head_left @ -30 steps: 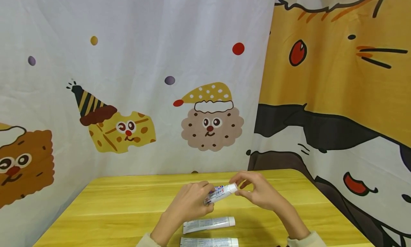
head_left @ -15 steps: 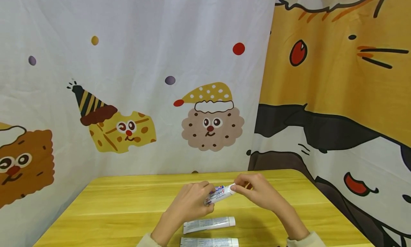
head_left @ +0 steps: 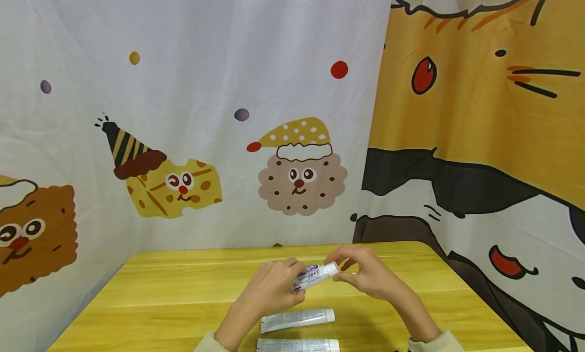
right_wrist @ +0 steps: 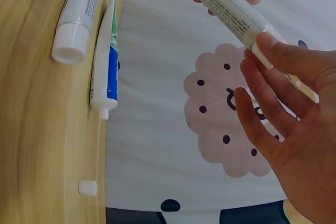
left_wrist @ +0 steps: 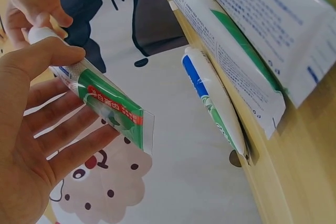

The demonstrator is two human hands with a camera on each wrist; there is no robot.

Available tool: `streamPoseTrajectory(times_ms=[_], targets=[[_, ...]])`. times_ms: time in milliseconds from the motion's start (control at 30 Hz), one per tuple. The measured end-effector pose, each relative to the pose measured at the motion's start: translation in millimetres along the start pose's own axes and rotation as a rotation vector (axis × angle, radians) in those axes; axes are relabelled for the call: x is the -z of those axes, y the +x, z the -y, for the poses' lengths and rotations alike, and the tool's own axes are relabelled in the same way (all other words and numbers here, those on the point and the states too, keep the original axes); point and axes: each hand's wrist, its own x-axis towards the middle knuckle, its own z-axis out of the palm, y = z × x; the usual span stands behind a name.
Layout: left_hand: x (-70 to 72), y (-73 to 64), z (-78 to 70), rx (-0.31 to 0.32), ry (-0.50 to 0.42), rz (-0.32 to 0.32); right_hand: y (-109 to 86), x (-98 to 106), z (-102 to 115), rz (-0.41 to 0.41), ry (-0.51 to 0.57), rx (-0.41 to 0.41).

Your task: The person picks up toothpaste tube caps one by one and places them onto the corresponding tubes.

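My left hand (head_left: 274,286) holds a toothpaste tube (head_left: 313,277) in the air above the table. In the left wrist view its thumb presses on the tube (left_wrist: 107,100) from above, the other fingers spread beneath. The tube tilts, its white cap (head_left: 331,268) up and to the right. My right hand (head_left: 370,273) has thumb and forefinger on either side of that cap; in the right wrist view the thumb touches it. An uncapped blue, green and white tube (right_wrist: 107,64) lies on the table, hidden by my hands in the head view. A small white cap (right_wrist: 87,188) lies loose nearby.
Two more capped toothpaste tubes lie on the wooden table (head_left: 160,301): one just below my hands (head_left: 298,319), another (head_left: 298,345) cut by the bottom frame edge. A printed curtain (head_left: 205,88) hangs behind the table.
Half a second ago the right thumb had rolled forward over the cap; now it is drawn back, much as one second ago. The left hand and the tube stay in place.
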Motion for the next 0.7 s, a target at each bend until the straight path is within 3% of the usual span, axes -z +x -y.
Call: streamPoseTrajectory(times_ms=[500, 700], targets=[[-1.9, 1.1, -1.7, 0.003, -0.002, 0.013, -0.7, 3.9, 2.3, 0.064, -0.047, -0.147], [-3.1, 0.6, -1.4, 0.006, -0.006, 0.011, -2.5, 4.5, -0.4, 0.018, -0.013, -0.109]])
